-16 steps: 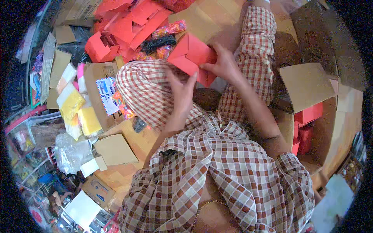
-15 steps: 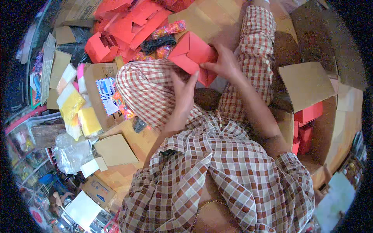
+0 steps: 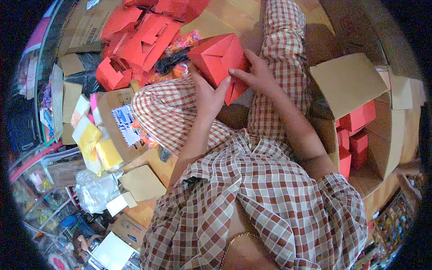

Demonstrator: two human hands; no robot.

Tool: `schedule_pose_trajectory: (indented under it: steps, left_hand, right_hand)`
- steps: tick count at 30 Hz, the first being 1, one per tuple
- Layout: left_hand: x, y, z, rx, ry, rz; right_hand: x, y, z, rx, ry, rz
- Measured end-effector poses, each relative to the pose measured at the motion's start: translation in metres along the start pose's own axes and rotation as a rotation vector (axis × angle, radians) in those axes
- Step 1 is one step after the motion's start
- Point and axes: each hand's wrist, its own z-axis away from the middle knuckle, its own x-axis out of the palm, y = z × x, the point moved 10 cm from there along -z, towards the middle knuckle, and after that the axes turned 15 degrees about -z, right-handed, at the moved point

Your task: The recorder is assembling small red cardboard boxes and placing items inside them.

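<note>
Between my two hands is a red paper box (image 3: 216, 53), its crossed flaps folded together on the face toward me. My left hand (image 3: 210, 95) grips its lower left side, thumb pointing up along the edge. On the right, my right hand (image 3: 257, 74) holds the box with the thumb on its front and the other fingers partly behind it. Past my bent knee lie several red folded cartons (image 3: 150, 38) in a pile. Brightly wrapped sweets (image 3: 184, 42) and a crumpled black plastic bag (image 3: 170, 62) lie between that pile and the box.
At my right stands an open cardboard box (image 3: 351, 85) with several red boxes (image 3: 358, 146) inside. Left of my knee, another cardboard box (image 3: 118, 96) sits beside yellow and white packets (image 3: 96, 141). Clear plastic wrap (image 3: 94, 189) lies near a cardboard flap (image 3: 143, 182) on the wooden floor.
The red box has turned slightly, so its face with the crossed flaps shows more fully. Both hands stay on it. The whole view has shifted a little.
</note>
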Motion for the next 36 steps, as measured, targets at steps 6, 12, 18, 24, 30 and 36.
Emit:
schedule_pose_trajectory:
  steps: [6, 12, 18, 24, 30, 36]
  left_hand:
    - [-0.01, 0.015, 0.0, 0.052, 0.016, -0.102]
    - [-0.013, 0.034, 0.0, 0.071, 0.03, -0.175]
    - [-0.015, 0.029, -0.004, 0.036, 0.004, 0.096]
    - [-0.039, 0.048, -0.001, 0.243, 0.156, -0.086]
    - [-0.034, 0.088, 0.02, 0.759, 0.25, -0.795]
    - [-0.005, 0.084, 0.021, 1.015, 0.236, -0.952]
  right_hand:
    - [-0.005, -0.007, 0.007, -0.018, 0.16, 0.212]
    - [-0.013, -0.013, 0.013, -0.003, 0.258, 0.296]
    - [-0.008, -0.031, 0.011, -0.099, 0.184, 0.226]
    - [-0.006, -0.026, 0.014, -0.255, 0.185, 0.013]
    - [-0.047, 0.012, -0.011, -0.04, 0.19, -0.475]
    - [-0.059, -0.006, -0.017, -0.034, 0.184, -0.332]
